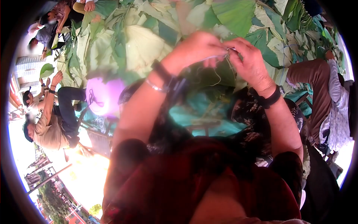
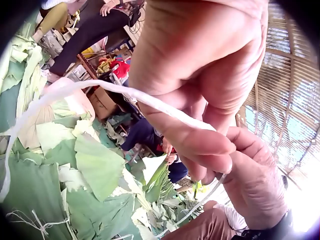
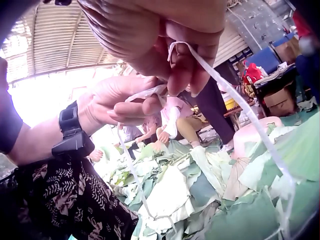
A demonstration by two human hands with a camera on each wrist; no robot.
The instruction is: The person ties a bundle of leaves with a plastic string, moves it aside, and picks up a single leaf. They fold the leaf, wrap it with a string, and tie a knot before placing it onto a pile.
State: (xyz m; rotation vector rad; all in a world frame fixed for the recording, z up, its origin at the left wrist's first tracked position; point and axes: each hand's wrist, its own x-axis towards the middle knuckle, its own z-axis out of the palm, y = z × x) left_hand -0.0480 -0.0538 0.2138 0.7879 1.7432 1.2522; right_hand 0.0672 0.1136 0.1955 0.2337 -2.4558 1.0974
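Both hands meet in the air above the leaves in the head view, the left hand (image 1: 197,52) and the right hand (image 1: 250,61) touching at the fingertips. Between them they pinch a thin white string (image 1: 220,72). In the left wrist view the string (image 2: 120,90) arcs across the left hand (image 2: 200,80) and ends between its thumb and fingers, while the right hand (image 2: 255,180) pinches close by. The right wrist view shows one strand (image 3: 245,112) hanging from the right hand (image 3: 155,40) and another wound at the fingertips of the left hand (image 3: 120,102).
Large green leaves (image 1: 100,48) lie heaped ahead, with a pink-purple tub (image 1: 104,95) at the left. Seated people flank the heap: one in a tan shirt (image 1: 50,132) at left, one in brown trousers (image 1: 313,78) at right. A cardboard box (image 3: 280,102) stands farther back.
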